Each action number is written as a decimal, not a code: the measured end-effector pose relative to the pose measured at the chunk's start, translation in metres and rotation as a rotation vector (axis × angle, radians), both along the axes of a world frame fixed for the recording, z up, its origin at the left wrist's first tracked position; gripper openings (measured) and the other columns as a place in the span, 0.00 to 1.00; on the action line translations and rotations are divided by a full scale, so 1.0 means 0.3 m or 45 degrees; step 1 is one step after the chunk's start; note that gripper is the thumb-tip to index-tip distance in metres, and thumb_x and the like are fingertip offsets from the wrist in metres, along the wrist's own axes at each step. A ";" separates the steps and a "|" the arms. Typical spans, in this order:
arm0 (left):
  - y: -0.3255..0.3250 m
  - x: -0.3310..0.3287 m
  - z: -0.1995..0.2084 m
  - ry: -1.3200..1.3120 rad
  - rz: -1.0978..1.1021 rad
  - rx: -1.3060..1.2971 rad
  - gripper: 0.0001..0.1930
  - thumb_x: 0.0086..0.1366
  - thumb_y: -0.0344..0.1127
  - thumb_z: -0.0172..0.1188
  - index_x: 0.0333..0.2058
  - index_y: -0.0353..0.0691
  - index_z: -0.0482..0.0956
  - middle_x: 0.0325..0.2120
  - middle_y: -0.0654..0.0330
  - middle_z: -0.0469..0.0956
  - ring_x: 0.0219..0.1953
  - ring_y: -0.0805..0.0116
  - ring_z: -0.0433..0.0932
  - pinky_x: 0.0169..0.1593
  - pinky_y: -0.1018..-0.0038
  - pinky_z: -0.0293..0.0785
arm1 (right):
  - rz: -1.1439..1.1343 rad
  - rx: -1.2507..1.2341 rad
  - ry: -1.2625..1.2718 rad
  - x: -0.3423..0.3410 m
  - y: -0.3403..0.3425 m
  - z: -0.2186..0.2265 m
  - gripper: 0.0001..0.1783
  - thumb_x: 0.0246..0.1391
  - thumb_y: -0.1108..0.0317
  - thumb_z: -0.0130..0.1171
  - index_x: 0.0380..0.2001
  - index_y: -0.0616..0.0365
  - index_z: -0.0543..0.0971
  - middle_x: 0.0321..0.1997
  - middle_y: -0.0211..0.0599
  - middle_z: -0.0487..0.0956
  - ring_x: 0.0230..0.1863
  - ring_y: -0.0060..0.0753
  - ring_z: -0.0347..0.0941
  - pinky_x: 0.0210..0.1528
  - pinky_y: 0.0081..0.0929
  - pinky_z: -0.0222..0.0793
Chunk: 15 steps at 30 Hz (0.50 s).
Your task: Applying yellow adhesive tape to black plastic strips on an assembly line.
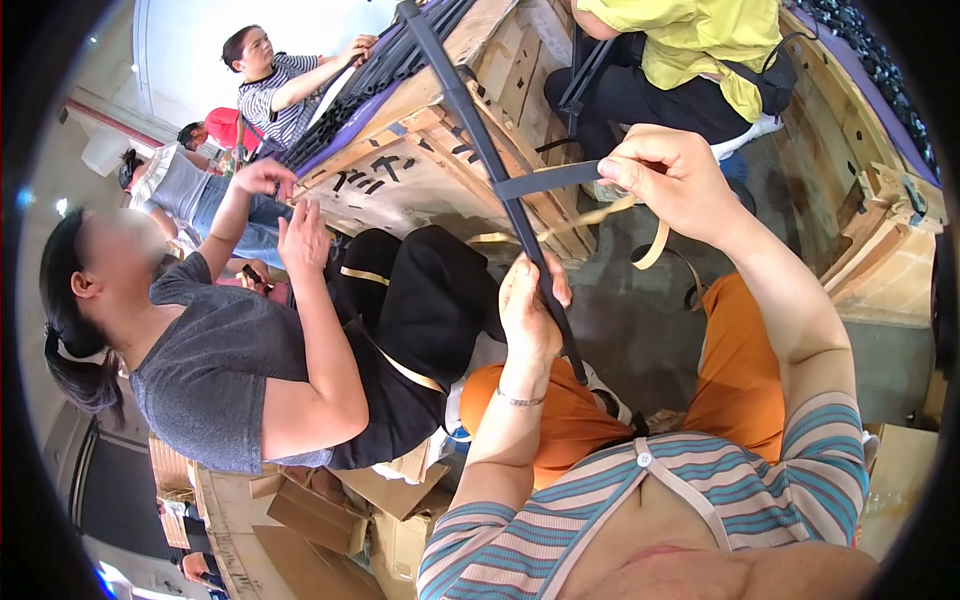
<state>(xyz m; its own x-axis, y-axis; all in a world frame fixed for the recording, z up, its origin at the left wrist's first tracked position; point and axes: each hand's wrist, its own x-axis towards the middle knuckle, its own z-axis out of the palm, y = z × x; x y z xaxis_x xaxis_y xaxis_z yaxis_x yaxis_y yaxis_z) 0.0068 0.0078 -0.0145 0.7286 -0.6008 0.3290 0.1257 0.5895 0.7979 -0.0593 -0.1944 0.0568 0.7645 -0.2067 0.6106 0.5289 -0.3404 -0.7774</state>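
Note:
My left hand is closed around the lower part of a long black bar, which slants up and to the left past a wooden crate. Between the thumb and fingers of my right hand is the end of a flat black strip. The strip runs left from there and meets the bar, pulled fairly straight. Beneath my right hand a thin yellowish strip hangs in a loop; whether it joins the black strip I cannot tell.
Wooden crates stand ahead, one heaped with black bars. Close on my left sits a co-worker in a dark grey shirt; another in a yellow shirt sits ahead. Cardboard boxes lie at the lower left.

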 end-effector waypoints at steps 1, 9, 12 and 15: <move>0.000 0.000 0.004 0.032 0.034 0.029 0.14 0.62 0.43 0.51 0.30 0.36 0.70 0.15 0.62 0.67 0.18 0.75 0.65 0.23 0.81 0.60 | -0.005 -0.007 0.012 -0.001 -0.001 0.000 0.09 0.52 0.71 0.56 0.25 0.67 0.77 0.22 0.27 0.69 0.23 0.13 0.62 0.24 0.14 0.57; 0.000 -0.012 0.027 -0.038 -0.149 -0.026 0.15 0.61 0.44 0.54 0.34 0.36 0.66 0.12 0.58 0.67 0.10 0.75 0.60 0.16 0.81 0.56 | 0.035 -0.025 -0.095 0.002 0.006 0.003 0.08 0.52 0.71 0.56 0.25 0.66 0.77 0.22 0.28 0.69 0.21 0.13 0.61 0.23 0.14 0.55; -0.001 -0.015 0.025 -0.017 -0.194 -0.014 0.18 0.62 0.47 0.52 0.34 0.35 0.66 0.11 0.58 0.67 0.09 0.75 0.59 0.15 0.80 0.55 | 0.037 -0.035 -0.104 -0.001 0.007 0.005 0.08 0.51 0.71 0.57 0.25 0.66 0.78 0.22 0.28 0.70 0.21 0.12 0.61 0.22 0.14 0.54; 0.000 -0.015 0.022 -0.001 -0.201 0.008 0.20 0.62 0.50 0.50 0.34 0.34 0.66 0.11 0.57 0.67 0.08 0.75 0.58 0.14 0.80 0.54 | -0.001 -0.020 -0.121 -0.001 0.002 0.004 0.08 0.50 0.70 0.60 0.23 0.64 0.78 0.19 0.27 0.70 0.20 0.11 0.61 0.20 0.14 0.54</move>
